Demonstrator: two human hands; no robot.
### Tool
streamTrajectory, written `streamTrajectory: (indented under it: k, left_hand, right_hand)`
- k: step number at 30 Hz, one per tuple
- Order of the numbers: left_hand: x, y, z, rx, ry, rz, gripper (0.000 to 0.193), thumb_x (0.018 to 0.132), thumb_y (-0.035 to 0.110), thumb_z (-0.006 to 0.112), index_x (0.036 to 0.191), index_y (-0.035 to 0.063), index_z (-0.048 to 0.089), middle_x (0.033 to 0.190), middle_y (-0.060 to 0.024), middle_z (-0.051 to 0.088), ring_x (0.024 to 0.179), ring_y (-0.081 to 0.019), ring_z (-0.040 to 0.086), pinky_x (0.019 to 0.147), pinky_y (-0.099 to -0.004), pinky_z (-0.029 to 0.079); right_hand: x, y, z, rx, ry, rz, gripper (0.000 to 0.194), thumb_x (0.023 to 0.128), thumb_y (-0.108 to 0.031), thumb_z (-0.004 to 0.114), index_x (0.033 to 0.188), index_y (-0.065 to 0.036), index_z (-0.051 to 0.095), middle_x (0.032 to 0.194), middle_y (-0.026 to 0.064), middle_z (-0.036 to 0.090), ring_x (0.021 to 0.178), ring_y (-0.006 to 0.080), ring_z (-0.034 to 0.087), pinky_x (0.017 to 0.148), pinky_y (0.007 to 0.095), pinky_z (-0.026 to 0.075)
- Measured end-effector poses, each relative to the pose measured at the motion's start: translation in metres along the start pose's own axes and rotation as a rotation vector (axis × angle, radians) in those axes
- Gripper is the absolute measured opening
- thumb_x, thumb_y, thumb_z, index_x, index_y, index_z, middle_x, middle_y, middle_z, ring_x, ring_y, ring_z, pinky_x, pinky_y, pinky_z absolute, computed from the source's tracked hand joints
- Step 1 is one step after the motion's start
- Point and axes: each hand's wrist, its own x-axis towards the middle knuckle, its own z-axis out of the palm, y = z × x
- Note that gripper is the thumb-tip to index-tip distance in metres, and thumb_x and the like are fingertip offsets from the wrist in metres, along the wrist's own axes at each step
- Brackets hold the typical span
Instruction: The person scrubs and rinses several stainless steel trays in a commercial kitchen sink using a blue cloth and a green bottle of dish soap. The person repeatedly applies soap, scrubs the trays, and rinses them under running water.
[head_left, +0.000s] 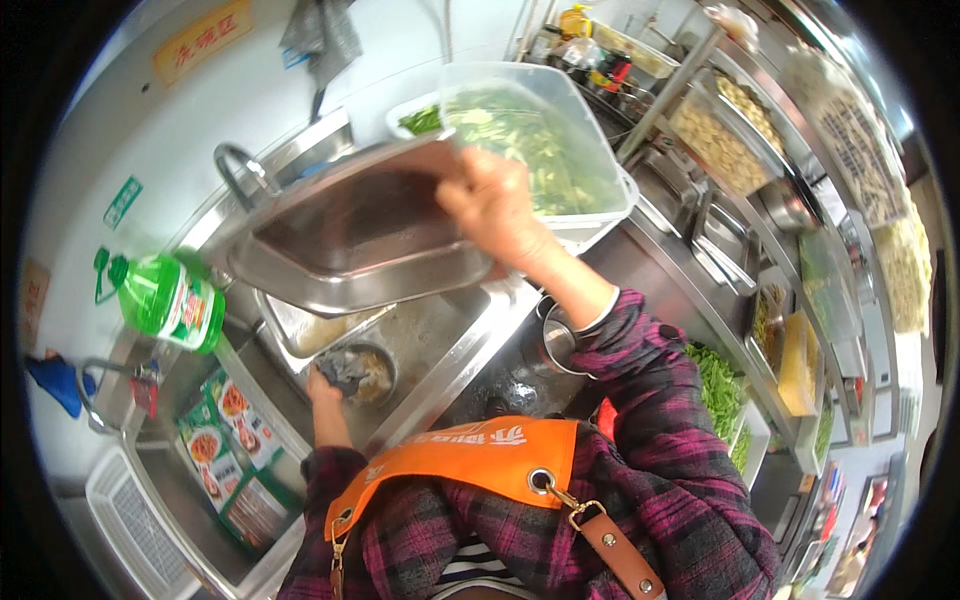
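My right hand (491, 202) grips the rim of a rectangular stainless steel pan (352, 232), which is tilted above the sink. Down in the steel sink (431, 330), my left hand (324, 390) holds a dark grey cloth (345, 371) at a round drain basket (375, 379). Another metal pan (300, 322) lies in the sink beside the drain, partly hidden under the raised pan. Behind the raised pan curves a chrome faucet (244, 169).
A large clear tub (600, 150) of cut greens in water stands beyond my right hand. At left are a green detergent jug (172, 300), a second sink (277, 420) holding printed packages and a white basket (135, 517). Loaded steel shelves (690, 67) line the right.
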Motion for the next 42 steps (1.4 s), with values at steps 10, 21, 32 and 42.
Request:
streamTrajectory:
  k: [10, 21, 32, 42]
  left_hand:
    - [-0.01, 0.017, 0.023, -0.029, 0.087, 0.021, 0.034, 0.089, 0.023, 0.045, 0.109, -0.0031, 0.053, 0.106, -0.0147, 0.058, 0.093, -0.0278, 0.06, 0.084, -0.0424, 0.048]
    - [-0.022, -0.016, 0.085, -0.065, -0.078, 0.091, 0.024, 0.078, 0.014, 0.057, 0.098, 0.002, 0.058, 0.097, -0.01, 0.061, 0.087, -0.026, 0.06, 0.085, -0.041, 0.046]
    - [-0.075, -0.039, 0.082, -0.049, 0.037, 0.165, 0.018, 0.071, 0.003, 0.055, 0.089, 0.0012, 0.058, 0.091, -0.0097, 0.061, 0.084, -0.0248, 0.06, 0.087, -0.041, 0.045]
    - [-0.098, -0.012, 0.033, -0.128, 0.121, 0.213, 0.014, 0.072, 0.003, 0.051, 0.084, -0.0008, 0.054, 0.087, -0.0124, 0.057, 0.083, -0.0285, 0.057, 0.078, -0.0429, 0.048]
  right_hand:
    - [-0.104, 0.091, -0.279, -0.017, 0.549, 0.805, 0.027, 0.068, -0.015, 0.06, 0.09, -0.001, 0.062, 0.08, 0.0038, 0.061, 0.072, 0.0136, 0.053, 0.066, 0.0262, 0.042]
    - [-0.304, 0.223, -0.386, 0.184, 1.154, 1.351, 0.02, 0.069, -0.006, 0.062, 0.086, 0.002, 0.057, 0.08, 0.0107, 0.058, 0.07, 0.0184, 0.055, 0.064, 0.0317, 0.046]
    - [-0.201, 0.459, -0.3, 0.446, 1.36, 1.327, 0.021, 0.073, -0.012, 0.065, 0.07, -0.007, 0.046, 0.056, 0.0049, 0.05, 0.046, 0.0153, 0.049, 0.042, 0.0306, 0.039]
    - [-0.284, 0.514, -0.267, 0.621, 0.876, 1.573, 0.021, 0.091, -0.019, 0.045, 0.086, -0.001, 0.053, 0.071, 0.0128, 0.058, 0.066, 0.0271, 0.057, 0.068, 0.0445, 0.051]
